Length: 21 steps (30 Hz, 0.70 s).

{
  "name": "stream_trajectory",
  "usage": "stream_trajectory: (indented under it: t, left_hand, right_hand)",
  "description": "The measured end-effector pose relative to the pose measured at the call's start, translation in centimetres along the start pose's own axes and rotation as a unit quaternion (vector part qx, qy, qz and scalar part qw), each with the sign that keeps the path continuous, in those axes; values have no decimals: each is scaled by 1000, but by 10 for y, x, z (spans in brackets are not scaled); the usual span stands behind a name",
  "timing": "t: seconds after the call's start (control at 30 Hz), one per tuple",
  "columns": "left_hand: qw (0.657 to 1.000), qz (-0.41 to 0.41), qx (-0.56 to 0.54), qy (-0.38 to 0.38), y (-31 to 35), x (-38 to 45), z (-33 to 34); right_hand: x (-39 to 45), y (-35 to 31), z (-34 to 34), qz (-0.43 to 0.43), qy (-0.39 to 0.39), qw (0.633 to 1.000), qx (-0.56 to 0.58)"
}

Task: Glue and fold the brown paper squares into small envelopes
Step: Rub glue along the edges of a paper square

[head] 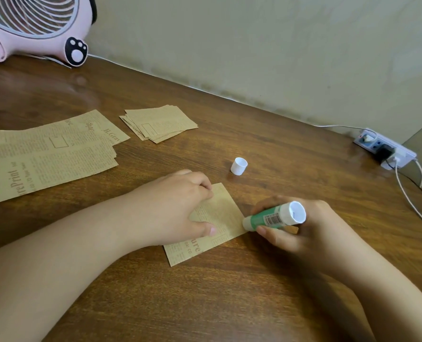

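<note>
Your left hand [180, 206] presses brown paper square [213, 228] flat on worktop [279, 144], fingers curled at its far corner, thumb on its middle; your right hand [301, 233] grips green glue stick [271, 219], tip touching square's right edge; white cap [238, 165] beyond square; stack of cut squares [159, 123] farther back; larger printed sheets [49, 151] far left of square.
</note>
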<state>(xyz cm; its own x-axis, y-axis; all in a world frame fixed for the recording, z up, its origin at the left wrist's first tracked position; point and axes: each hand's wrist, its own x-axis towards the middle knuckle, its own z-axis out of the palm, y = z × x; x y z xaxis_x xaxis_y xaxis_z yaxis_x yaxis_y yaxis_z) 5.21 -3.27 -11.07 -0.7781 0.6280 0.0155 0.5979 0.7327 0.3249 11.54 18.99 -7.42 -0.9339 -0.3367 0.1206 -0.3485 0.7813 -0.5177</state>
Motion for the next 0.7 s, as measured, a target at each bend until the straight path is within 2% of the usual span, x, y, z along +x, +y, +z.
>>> stream_trajectory:
  t: [0.1,0.17,0.3,0.43,0.53,0.7]
  left_hand:
    - [1000,-11,11,-8,3,-1,0]
    - [999,-19,39,-10,7,-4,0]
    - [985,-58,160,8,29,-11,2]
    - [969,-103,223,27,61,-15,8]
    - [969,-108,219,45,66,-18,13]
    - [975,-89,184,91,56,-20,18]
  right_hand:
    - [-5,3,1,18,20,999,37]
    - [-7,5,4,42,75,993,78]
    - [-2,8,11,91,159,976,119]
    - [5,8,14,135,189,965,124]
    - [9,5,14,128,185,965,134]
    - [21,8,17,113,169,976,77]
